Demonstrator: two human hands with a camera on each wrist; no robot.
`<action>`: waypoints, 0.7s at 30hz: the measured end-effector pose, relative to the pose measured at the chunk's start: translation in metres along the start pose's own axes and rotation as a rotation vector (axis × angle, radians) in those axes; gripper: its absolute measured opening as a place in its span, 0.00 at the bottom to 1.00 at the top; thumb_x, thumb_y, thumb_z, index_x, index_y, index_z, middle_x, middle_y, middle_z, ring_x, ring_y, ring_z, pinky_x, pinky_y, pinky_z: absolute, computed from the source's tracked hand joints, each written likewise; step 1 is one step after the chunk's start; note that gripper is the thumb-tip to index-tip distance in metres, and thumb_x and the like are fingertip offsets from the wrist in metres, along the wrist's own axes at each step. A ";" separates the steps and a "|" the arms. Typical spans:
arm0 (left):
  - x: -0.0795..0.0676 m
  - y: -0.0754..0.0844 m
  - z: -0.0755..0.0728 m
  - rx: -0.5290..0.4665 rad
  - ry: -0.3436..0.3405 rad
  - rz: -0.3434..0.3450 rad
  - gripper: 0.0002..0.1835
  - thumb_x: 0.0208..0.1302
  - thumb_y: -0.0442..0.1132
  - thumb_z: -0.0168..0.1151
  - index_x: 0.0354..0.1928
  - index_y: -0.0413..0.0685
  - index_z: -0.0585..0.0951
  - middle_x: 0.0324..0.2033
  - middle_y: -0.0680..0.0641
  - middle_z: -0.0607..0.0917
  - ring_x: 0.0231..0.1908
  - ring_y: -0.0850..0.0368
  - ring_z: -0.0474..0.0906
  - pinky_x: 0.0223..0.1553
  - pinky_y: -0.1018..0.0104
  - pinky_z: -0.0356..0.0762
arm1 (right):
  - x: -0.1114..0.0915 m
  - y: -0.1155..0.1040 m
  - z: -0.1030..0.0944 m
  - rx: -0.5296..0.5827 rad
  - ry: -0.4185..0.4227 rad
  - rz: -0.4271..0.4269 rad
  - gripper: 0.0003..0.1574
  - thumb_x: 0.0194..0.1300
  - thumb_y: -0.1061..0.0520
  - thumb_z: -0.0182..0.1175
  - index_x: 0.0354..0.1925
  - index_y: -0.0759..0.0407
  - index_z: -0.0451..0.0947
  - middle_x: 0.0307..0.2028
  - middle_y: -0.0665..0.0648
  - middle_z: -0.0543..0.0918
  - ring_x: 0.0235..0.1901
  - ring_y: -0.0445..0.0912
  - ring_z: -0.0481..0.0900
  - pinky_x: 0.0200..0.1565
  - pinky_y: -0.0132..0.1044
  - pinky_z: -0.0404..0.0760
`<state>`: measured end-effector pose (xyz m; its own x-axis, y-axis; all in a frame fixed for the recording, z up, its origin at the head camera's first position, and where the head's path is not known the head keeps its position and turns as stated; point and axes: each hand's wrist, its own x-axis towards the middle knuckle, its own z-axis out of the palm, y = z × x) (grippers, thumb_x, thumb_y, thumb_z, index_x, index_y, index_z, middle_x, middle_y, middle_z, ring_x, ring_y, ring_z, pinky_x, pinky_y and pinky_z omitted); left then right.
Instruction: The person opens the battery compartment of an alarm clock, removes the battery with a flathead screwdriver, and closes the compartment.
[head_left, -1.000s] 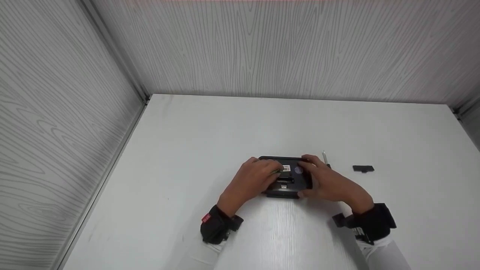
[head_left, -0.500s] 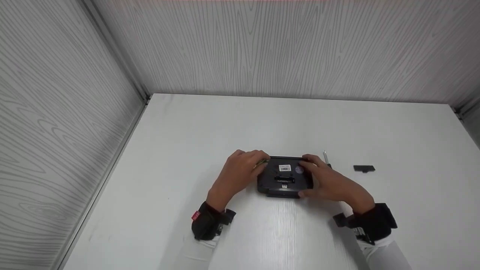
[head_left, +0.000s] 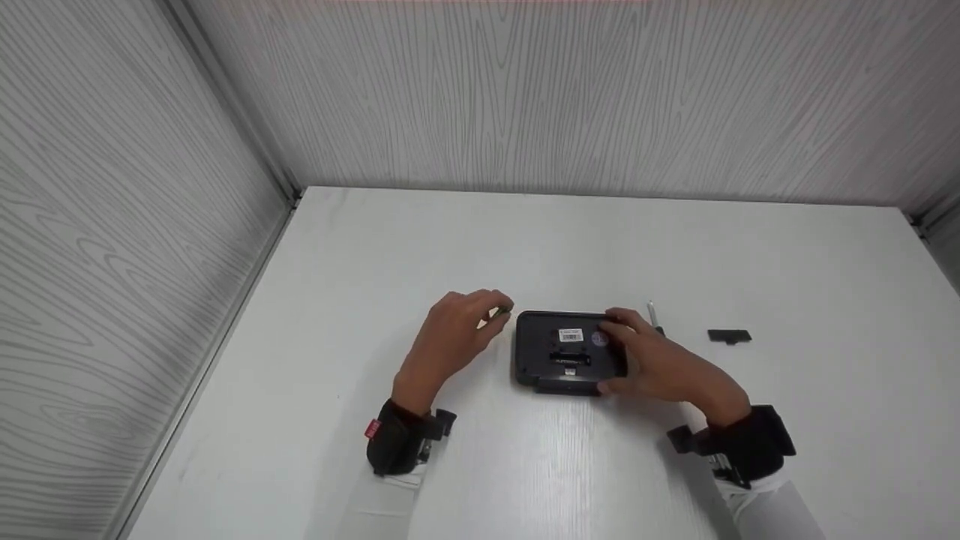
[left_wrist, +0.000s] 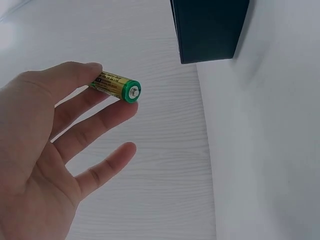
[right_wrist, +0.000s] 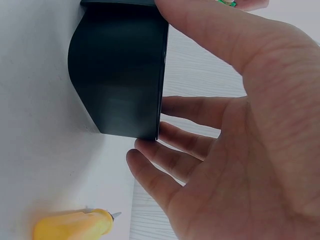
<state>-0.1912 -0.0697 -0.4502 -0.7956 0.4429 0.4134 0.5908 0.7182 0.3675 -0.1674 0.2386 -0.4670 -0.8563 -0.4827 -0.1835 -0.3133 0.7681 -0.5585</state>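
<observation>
My left hand [head_left: 448, 334] pinches a green-and-gold cylindrical battery [left_wrist: 114, 85] between thumb and fingers, its nub end showing in the left wrist view. It hovers just left of a black box-like device [head_left: 538, 352] that lies back up on the table. On the device's back are a white barcode label [head_left: 571, 335], a round sticker and a narrow battery compartment [head_left: 570, 360] with its cover off. My right hand [head_left: 660, 367] grips the device's right end, thumb at the near edge and fingers at the far edge.
A small black battery cover [head_left: 728, 337] lies on the white table to the right. Behind the right hand is a screwdriver [head_left: 652, 314], whose yellow handle [right_wrist: 70, 227] shows in the right wrist view. Grey wood-grain panels [head_left: 495, 97] stand at the back and sides.
My left hand has drawn away leftward from over the device with the battery, uncovering its left half and the compartment. The right hand has stayed on the device.
</observation>
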 end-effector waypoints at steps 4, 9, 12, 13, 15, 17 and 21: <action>-0.002 -0.006 -0.004 -0.040 0.013 -0.025 0.06 0.64 0.37 0.63 0.42 0.52 0.84 0.35 0.55 0.89 0.32 0.60 0.83 0.38 0.62 0.79 | 0.000 0.000 -0.001 -0.007 0.004 -0.009 0.57 0.55 0.39 0.70 0.72 0.63 0.58 0.73 0.61 0.52 0.69 0.61 0.62 0.64 0.57 0.69; -0.005 -0.014 -0.011 -0.070 0.024 -0.057 0.06 0.63 0.36 0.64 0.41 0.50 0.85 0.34 0.55 0.89 0.31 0.59 0.83 0.38 0.59 0.78 | 0.000 0.000 -0.001 -0.012 0.014 -0.020 0.57 0.55 0.41 0.70 0.72 0.63 0.58 0.73 0.61 0.53 0.68 0.61 0.63 0.62 0.56 0.71; -0.007 -0.020 -0.014 -0.064 0.015 -0.082 0.06 0.63 0.36 0.64 0.40 0.50 0.85 0.34 0.55 0.89 0.30 0.59 0.83 0.37 0.61 0.78 | 0.001 -0.001 -0.001 -0.010 0.013 -0.014 0.57 0.54 0.41 0.71 0.72 0.63 0.58 0.73 0.61 0.53 0.68 0.61 0.63 0.62 0.56 0.70; -0.007 -0.022 -0.015 -0.062 0.010 -0.092 0.06 0.62 0.36 0.64 0.40 0.50 0.85 0.35 0.54 0.89 0.30 0.59 0.83 0.36 0.62 0.78 | 0.000 -0.001 -0.001 -0.011 0.012 -0.013 0.57 0.54 0.41 0.71 0.72 0.63 0.58 0.73 0.61 0.53 0.68 0.62 0.63 0.63 0.56 0.70; -0.008 -0.024 -0.017 -0.062 0.000 -0.112 0.06 0.62 0.35 0.64 0.40 0.50 0.86 0.35 0.54 0.89 0.29 0.60 0.82 0.34 0.64 0.77 | 0.001 -0.001 -0.001 -0.012 0.010 -0.011 0.57 0.54 0.41 0.71 0.72 0.63 0.57 0.73 0.61 0.53 0.68 0.62 0.63 0.63 0.56 0.70; -0.009 -0.027 -0.020 -0.060 -0.010 -0.129 0.06 0.62 0.35 0.64 0.40 0.50 0.86 0.35 0.54 0.89 0.29 0.60 0.81 0.32 0.66 0.76 | 0.000 -0.001 -0.001 -0.011 0.010 -0.009 0.57 0.54 0.41 0.71 0.72 0.63 0.58 0.73 0.61 0.53 0.68 0.62 0.63 0.63 0.56 0.70; -0.012 -0.031 -0.024 -0.056 -0.033 -0.166 0.07 0.62 0.34 0.64 0.40 0.51 0.86 0.34 0.54 0.89 0.28 0.61 0.80 0.30 0.69 0.75 | 0.001 -0.001 -0.001 -0.008 0.011 -0.009 0.57 0.54 0.41 0.71 0.72 0.63 0.58 0.73 0.61 0.53 0.68 0.61 0.63 0.63 0.56 0.70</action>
<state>-0.1966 -0.1099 -0.4462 -0.8865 0.3385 0.3155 0.4564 0.7523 0.4752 -0.1678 0.2376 -0.4657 -0.8576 -0.4854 -0.1698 -0.3243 0.7668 -0.5539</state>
